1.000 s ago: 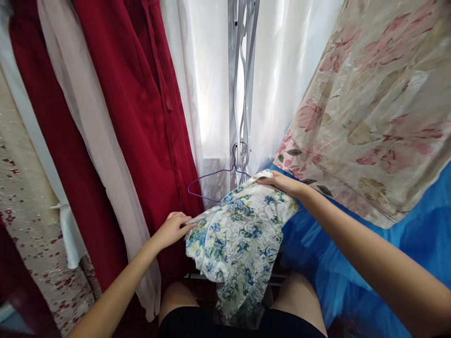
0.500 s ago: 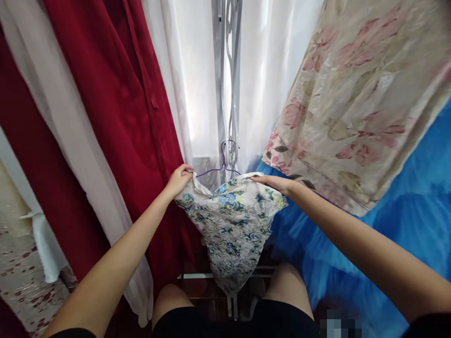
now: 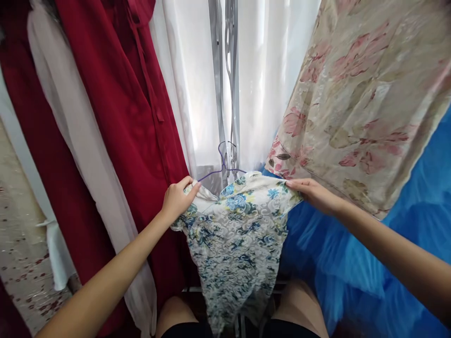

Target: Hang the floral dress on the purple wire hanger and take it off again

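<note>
A white blouse (image 3: 239, 239) with a blue and green floral print hangs in front of me on a thin purple hanger (image 3: 224, 165). At its left shoulder edge, my left hand (image 3: 181, 197) pinches the fabric between thumb and fingers. My right hand (image 3: 312, 191) grips the sleeve edge on the other side, holding it out sideways. The hanger's hook shows above the neckline, while its arms go under the cloth. Cloth covers part of the fingertips of both hands.
Dark red dresses (image 3: 116, 117) and a pale pink garment (image 3: 95, 155) hang to the left. A beige floral garment (image 3: 355, 108) and a ruffled blue tulle skirt (image 3: 338, 249) hang on the right. Behind are a grey metal stand (image 3: 219, 80) and a white curtain (image 3: 260, 80).
My right hand has slid outward from near the collar to the sleeve edge, spreading the blouse wider. The blouse now hangs lower in view. My left hand still pinches its side.
</note>
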The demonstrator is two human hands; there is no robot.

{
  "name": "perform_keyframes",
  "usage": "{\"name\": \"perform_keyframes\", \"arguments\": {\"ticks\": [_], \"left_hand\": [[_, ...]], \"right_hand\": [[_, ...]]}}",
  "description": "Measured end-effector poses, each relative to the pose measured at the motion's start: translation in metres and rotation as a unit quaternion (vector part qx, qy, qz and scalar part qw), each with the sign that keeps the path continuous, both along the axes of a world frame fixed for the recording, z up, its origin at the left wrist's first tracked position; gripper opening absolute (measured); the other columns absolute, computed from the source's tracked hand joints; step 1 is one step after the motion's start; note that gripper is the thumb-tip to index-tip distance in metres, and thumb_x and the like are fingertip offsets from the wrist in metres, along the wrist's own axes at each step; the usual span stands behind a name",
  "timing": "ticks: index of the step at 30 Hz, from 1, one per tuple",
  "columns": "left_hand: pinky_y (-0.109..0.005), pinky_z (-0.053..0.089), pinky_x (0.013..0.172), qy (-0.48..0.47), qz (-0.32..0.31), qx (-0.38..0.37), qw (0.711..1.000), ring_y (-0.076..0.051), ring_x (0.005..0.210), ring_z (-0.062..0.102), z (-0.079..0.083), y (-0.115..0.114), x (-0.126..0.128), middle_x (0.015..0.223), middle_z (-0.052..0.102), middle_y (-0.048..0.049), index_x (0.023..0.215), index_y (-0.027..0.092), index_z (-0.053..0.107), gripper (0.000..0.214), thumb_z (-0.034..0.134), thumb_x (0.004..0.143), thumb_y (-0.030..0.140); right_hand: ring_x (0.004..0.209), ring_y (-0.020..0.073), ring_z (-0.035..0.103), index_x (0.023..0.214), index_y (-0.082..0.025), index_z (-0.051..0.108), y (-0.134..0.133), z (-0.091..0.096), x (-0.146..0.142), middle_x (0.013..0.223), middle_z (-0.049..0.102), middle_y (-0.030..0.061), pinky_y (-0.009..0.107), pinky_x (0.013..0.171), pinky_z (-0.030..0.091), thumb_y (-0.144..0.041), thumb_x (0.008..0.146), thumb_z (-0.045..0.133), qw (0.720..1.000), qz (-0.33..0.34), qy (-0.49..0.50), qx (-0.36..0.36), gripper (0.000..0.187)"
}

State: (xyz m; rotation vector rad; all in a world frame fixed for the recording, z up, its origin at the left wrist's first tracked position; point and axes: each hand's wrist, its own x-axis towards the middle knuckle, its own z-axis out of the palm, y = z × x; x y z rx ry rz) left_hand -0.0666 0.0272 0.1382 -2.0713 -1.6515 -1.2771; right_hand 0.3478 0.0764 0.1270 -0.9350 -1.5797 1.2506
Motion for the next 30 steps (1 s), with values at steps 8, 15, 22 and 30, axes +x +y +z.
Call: {"name": "perform_keyframes", "arguments": {"ticks": [8,15,22,30], "left_hand": [[-0.029,0.024,0.059,-0.15,-0.01,-0.014,0.989,-0.015,0.056,0.036,-0.006,0.016,-0.01,0.052,0.04,0.0015,0.055,0.021,0.042,0.048,0.06,0.084,0.056],[-0.031,0.038,0.057,-0.32,-0.125,0.028,0.939,-0.015,0.053,0.041,-0.018,-0.008,0.024,0.052,0.039,-0.0021,0.05,0.023,0.028,0.062,0.026,0.1,0.06],[-0.025,0.039,0.05,-0.521,-0.406,-0.13,0.739,-0.009,0.048,0.036,0.015,-0.059,0.116,0.06,0.043,0.0002,0.061,0.02,0.041,0.052,0.043,0.098,0.057],[-0.027,0.055,0.073,-0.522,-0.429,-0.226,0.702,-0.018,0.088,0.067,-0.026,-0.017,0.154,0.102,0.071,-0.0092,0.095,0.016,0.07,0.028,0.078,0.083,0.04]], "right_hand": [[0.069,0.0229,0.066,0.082,-0.022,0.075,-0.076,0.044,-0.064,0.076,0.072,0.0042,0.032,0.063,0.052,-0.051,0.092,0.064,0.977,0.094,-0.084,0.171,0.033],[0.11,0.0313,0.069,0.14,-0.029,0.064,-0.147,0.033,-0.094,0.123,0.072,0.0118,0.041,0.098,0.053,-0.045,0.091,0.071,0.848,0.259,-0.268,0.378,0.052],[0.148,0.0456,0.033,0.165,-0.011,0.004,-0.107,-0.021,-0.115,0.164,0.028,0.0276,0.061,0.117,0.033,-0.054,0.078,0.079,0.79,0.052,-0.291,0.537,0.122],[0.091,0.0341,0.074,0.136,-0.017,0.049,-0.103,-0.048,-0.058,0.113,0.073,0.0164,0.036,0.065,0.054,-0.037,0.073,0.069,0.806,-0.131,-0.362,0.45,0.068]]}}
